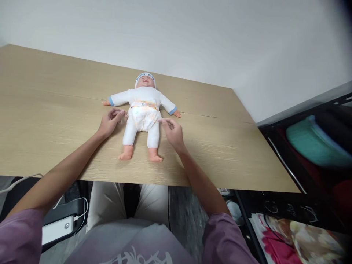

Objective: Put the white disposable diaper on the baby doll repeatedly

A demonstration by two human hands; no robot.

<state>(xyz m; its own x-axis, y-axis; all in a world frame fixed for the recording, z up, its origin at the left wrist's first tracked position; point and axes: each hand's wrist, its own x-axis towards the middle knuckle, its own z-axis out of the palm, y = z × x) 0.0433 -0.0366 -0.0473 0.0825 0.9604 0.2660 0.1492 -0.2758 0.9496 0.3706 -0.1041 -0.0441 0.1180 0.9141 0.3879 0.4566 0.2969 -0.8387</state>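
A baby doll [145, 92] in a white outfit with blue cuffs lies on its back, head away from me and arms spread. A white diaper [143, 119] with an orange-patterned waistband is fastened around its hips. At the doll's hip on the left, my left hand [110, 123] is closed in a loose pinch, fingertips beside the diaper's edge; whether anything is between them cannot be made out. My right hand [173, 134] pinches at the diaper's edge by the opposite hip, thumb and forefinger together. The doll's bare feet point toward me.
The doll lies on a wooden table [214, 146] with a pale wall [176, 40] behind it. Below the front edge at left is a white power bank [57, 230] with a cable. Dark shelving at right holds a teal item [316, 143] and colourful cloth [310, 238].
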